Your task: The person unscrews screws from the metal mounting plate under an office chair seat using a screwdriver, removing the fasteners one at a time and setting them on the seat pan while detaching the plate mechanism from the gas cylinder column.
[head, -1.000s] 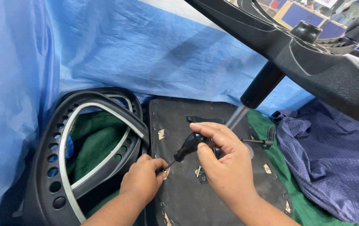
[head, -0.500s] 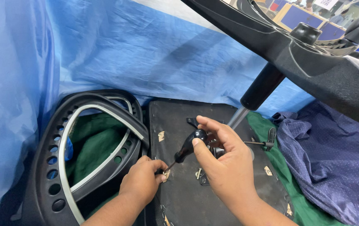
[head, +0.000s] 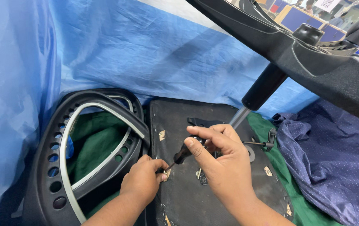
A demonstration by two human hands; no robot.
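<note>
The right hand (head: 225, 165) is closing its fingers around the black handle of a screwdriver (head: 182, 154), thumb pressing along the top, and is holding the tool tilted so its thin shaft is slanting down and to the left. The tip is meeting the underside of a black chair seat (head: 187, 201) near that panel's left edge. The left hand (head: 142, 182) is resting right at that spot, its fingers curled and pinched together around the tip; whatever small piece they are gripping there is too hidden to make out.

The chair seat is lying flat and bottom-up, showing a dark fabric cover with staples and a few pale scraps along its edges, and a black metal mechanism plate (head: 200, 122) is sitting just above the right hand. A thin lever with a black paddle end (head: 270, 138) is sticking out to the right of that hand. A chrome cylinder (head: 238, 117) is rising from the seat into a black star base (head: 313, 54) overhead.

Just left of the seat, touching it, a black perforated chair back frame (head: 52, 167) with a pale grey strip is lying on green cloth (head: 93, 144). Blue plastic sheeting (head: 146, 54) is hanging behind everything, and a blue dotted cloth (head: 334, 167) is lying bunched at the right.
</note>
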